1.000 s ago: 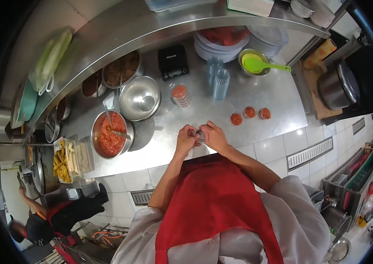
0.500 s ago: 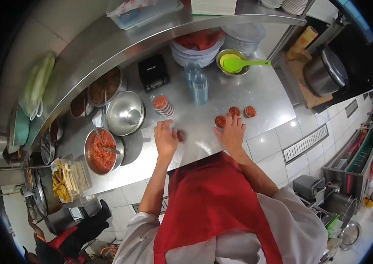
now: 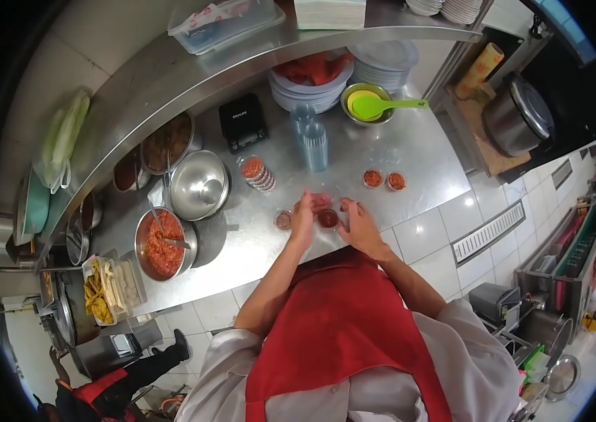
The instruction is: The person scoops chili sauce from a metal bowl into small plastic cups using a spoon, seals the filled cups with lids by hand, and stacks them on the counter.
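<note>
Between my two hands a small clear cup of dark red sauce stands near the counter's front edge. My right hand has its fingers curled, with the thumb against this cup's right side. My left hand is just left of the cup, fingers bent over its far side; a blurred, clear and reddish shape lies at their tips, too unclear to name. Another small sauce cup is beside my left wrist. Two cups of chunky red sauce stand side by side farther right. Stacked filled cups lean behind my left hand.
A bowl of chopped red sauce with utensils stands left, by a metal bowl. Behind are a black scale, clear plastic cups, plates and a bowl with a green ladle. Another person is at lower left.
My right hand has drawn a sauce cup from the right group toward the front middle. My left hand has moved right, away from the other small cup, to meet it.
</note>
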`<state>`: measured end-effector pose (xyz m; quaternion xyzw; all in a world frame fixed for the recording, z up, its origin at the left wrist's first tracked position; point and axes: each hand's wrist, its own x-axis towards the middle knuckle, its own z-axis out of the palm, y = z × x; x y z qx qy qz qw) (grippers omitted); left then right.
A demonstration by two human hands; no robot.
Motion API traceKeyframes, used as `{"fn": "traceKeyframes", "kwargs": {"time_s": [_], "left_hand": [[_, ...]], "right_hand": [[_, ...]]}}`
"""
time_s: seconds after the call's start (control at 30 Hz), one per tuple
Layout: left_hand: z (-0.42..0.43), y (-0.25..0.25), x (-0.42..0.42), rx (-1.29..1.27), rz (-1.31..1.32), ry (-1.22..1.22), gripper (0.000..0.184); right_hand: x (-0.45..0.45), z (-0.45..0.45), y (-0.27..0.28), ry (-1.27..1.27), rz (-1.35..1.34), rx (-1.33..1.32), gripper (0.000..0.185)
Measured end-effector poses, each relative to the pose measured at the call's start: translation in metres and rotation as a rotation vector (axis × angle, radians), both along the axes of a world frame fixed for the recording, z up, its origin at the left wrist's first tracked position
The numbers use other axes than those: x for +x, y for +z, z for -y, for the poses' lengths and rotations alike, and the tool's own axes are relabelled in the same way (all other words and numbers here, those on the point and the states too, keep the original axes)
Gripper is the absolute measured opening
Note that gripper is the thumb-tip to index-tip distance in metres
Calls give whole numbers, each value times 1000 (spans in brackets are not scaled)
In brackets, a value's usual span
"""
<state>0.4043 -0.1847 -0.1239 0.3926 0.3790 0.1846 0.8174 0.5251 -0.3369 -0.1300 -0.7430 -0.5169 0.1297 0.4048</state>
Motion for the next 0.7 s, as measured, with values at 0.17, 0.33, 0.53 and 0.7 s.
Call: {"fn": "traceKeyframes", "kwargs": {"time_s": [0.17, 0.33, 0.53, 0.7], "left_hand": [[20, -30, -1, 308, -57, 163, 10], [17, -32, 4, 41, -86, 305, 10], [12, -28, 7, -88, -119, 321, 16], [-12, -5, -5, -344, 39, 230, 31]], "right_hand": [[-4, -10, -17, -66, -165, -55, 49], [-9, -6, 23, 30, -246, -113, 60], [-16, -21, -5, -10, 2, -24, 80], [10, -21, -12, 173, -72, -55, 80]]}}
